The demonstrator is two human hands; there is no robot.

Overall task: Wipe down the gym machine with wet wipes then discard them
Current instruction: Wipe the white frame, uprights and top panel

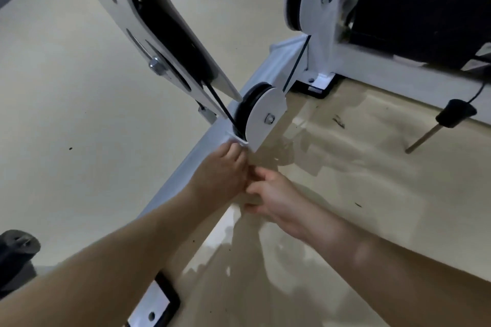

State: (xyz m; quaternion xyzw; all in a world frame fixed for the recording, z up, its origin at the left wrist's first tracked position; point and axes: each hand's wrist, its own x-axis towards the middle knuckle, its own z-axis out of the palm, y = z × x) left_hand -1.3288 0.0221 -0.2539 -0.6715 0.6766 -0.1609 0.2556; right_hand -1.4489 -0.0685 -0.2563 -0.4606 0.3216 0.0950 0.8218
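From the head camera, the gym machine's white base bar [191,156] runs slantwise from the lower left up to the middle. A small pulley [263,111] in a white bracket sits on it, with a black cable [220,103] running down into it.

The left hand [220,170] lies flat along the top of the bar, fingers fairly straight, with the tips touching the foot of the pulley bracket. A white edge shows at the fingertips, but I cannot tell whether it is a wet wipe or part of the bracket.

The right hand [273,194] is just beside the left, at the bar's right side. Its fingers are curled inward, and I cannot tell whether they hold anything.

A black-knobbed pin [454,111] rests on the glossy beige floor [79,141] at the right, well apart from both hands.
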